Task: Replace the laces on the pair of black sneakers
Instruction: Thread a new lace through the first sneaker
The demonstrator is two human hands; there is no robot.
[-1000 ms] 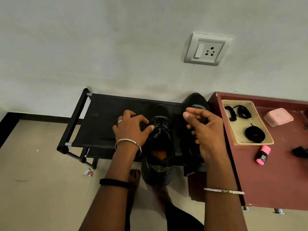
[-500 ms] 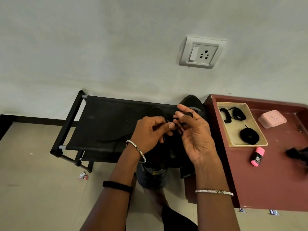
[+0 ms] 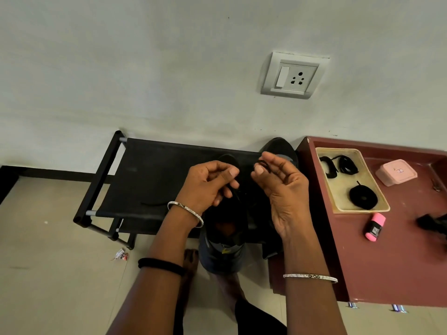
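In the head view, the left hand (image 3: pixel 208 187) is curled, and a strand of black lace (image 3: pixel 262 163) is pinched between its thumb and fingers. The right hand (image 3: pixel 284 192) is turned palm up, with a loop of what appears to be the same lace gripped at its fingertips. Directly beneath both hands one black sneaker (image 3: pixel 225 240) is set on the shoe rack (image 3: pixel 145 175), and the lace is seen running down towards its eyelets. The second sneaker (image 3: pixel 280 146) is partly hidden just beyond the right hand. Well out past the right hand, on the maroon table (image 3: pixel 387 262), a tray (image 3: pixel 337 209) is found holding a coiled lace (image 3: pixel 362 197) and two more bundles.

The task is judged to be at an early stage. Only the first sneaker is being worked, and whether the pinched lace is the old one or a replacement cannot be told. The second sneaker seems not to have been begun.
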